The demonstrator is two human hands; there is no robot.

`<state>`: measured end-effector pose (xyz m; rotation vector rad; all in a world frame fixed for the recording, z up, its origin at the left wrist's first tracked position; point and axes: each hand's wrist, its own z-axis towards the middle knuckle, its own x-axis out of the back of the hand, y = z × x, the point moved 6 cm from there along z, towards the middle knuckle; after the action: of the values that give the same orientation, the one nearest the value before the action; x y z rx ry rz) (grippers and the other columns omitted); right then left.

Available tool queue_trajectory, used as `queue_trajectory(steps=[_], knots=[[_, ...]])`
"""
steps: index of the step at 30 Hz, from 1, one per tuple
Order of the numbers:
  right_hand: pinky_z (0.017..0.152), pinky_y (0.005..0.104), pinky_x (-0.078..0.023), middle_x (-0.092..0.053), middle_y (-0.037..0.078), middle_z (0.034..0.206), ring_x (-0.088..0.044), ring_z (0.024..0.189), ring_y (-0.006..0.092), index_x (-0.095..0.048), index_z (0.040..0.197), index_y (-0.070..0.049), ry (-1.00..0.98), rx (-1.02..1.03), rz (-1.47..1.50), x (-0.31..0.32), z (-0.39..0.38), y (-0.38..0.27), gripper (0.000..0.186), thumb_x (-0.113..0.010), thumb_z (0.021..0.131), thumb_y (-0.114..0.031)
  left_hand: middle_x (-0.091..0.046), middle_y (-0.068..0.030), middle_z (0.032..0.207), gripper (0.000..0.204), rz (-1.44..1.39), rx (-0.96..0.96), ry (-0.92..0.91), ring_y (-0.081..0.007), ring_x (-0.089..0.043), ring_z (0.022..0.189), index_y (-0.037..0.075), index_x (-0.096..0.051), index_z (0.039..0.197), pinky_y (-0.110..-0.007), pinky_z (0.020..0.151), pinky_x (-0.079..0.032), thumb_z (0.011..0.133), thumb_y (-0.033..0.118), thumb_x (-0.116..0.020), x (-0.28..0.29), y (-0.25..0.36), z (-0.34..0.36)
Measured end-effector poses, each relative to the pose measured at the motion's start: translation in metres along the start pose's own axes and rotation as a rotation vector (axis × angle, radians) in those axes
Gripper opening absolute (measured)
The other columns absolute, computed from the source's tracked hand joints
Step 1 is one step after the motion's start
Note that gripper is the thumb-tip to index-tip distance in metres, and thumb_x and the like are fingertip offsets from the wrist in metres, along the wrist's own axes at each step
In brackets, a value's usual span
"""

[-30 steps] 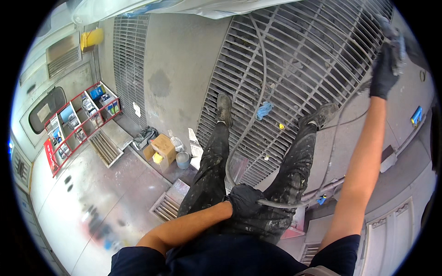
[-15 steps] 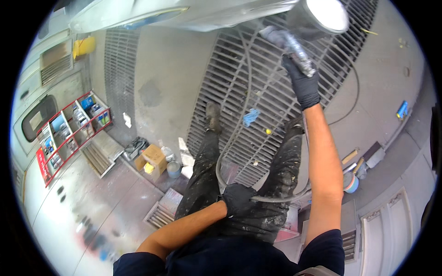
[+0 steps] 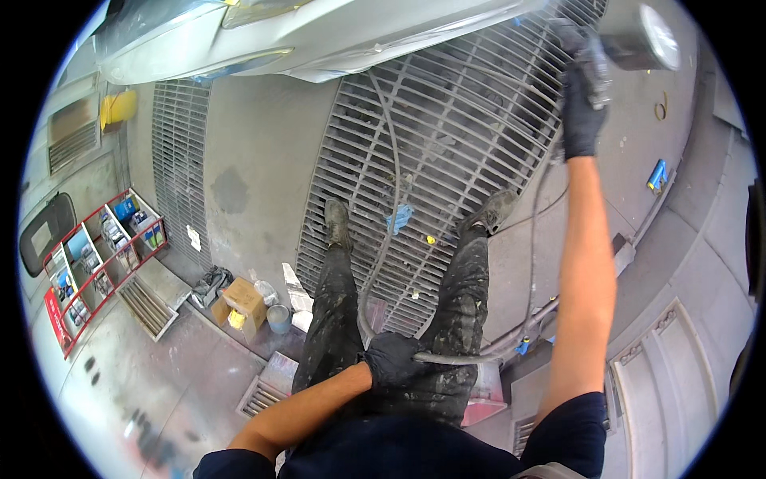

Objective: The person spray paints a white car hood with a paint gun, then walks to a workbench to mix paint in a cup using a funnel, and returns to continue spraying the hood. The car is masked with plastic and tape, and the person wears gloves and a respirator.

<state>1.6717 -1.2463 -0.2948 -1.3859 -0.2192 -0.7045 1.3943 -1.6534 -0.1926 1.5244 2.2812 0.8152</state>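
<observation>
My right hand (image 3: pixel 582 124), in a black glove, is wrapped around the handle of a spray gun (image 3: pixel 594 72), held far out to the right. The gun is smeared by motion and has a dark grey cup (image 3: pixel 634 40) with a pale round end. In front of my thighs, my left hand (image 3: pixel 392 359), also black-gloved, is closed around a grey air hose (image 3: pixel 459 360). One stretch of the hose runs forward over the floor between my feet; another bends to the right. Ahead lies a silver-white car body (image 3: pixel 343 40), partly masked with plastic film.
Beneath my boots is a metal floor grate (image 3: pixel 447 136) with a crumpled blue cloth (image 3: pixel 400 218). At left are a red-framed rack (image 3: pixel 104 259) of supplies, a cardboard box (image 3: pixel 245 299) and a small can (image 3: pixel 278 319). A blue roll (image 3: pixel 657 176) lies at right.
My right hand has swung the spray gun outward to the right, its cup shifting right too. My left hand keeps its grip on the hose. More of the car body shows as the view shifts.
</observation>
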Motion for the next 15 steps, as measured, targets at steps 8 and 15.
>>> queue_trajectory(steps=[8,15], knots=[[0.072,0.0290,-0.051,-0.069,0.008,0.090,-0.062,0.081,0.0113,-0.065,0.104,-0.002,-0.563,-0.473,0.503,-0.144,-0.154,-0.124,0.029,-0.072,0.082,-0.018,-0.064,-0.0167,0.072,0.034,0.127,0.078,-0.033,-0.0359,-0.064,0.069,0.008,-0.065,0.082,-0.048,0.064,-0.049,0.074,0.041,-0.064,0.013,-0.013,-0.006],[0.070,0.0273,-0.049,-0.068,0.003,0.088,-0.059,0.077,0.0088,-0.067,0.107,-0.004,-0.547,-0.464,0.198,-0.075,-0.085,-0.090,0.028,-0.071,0.083,-0.018,-0.064,-0.0163,0.072,0.035,0.094,0.032,0.025,-0.0360,-0.064,0.069,0.008,-0.066,0.082,-0.048,0.064,-0.048,0.073,0.041,-0.065,0.014,0.003,-0.003]])
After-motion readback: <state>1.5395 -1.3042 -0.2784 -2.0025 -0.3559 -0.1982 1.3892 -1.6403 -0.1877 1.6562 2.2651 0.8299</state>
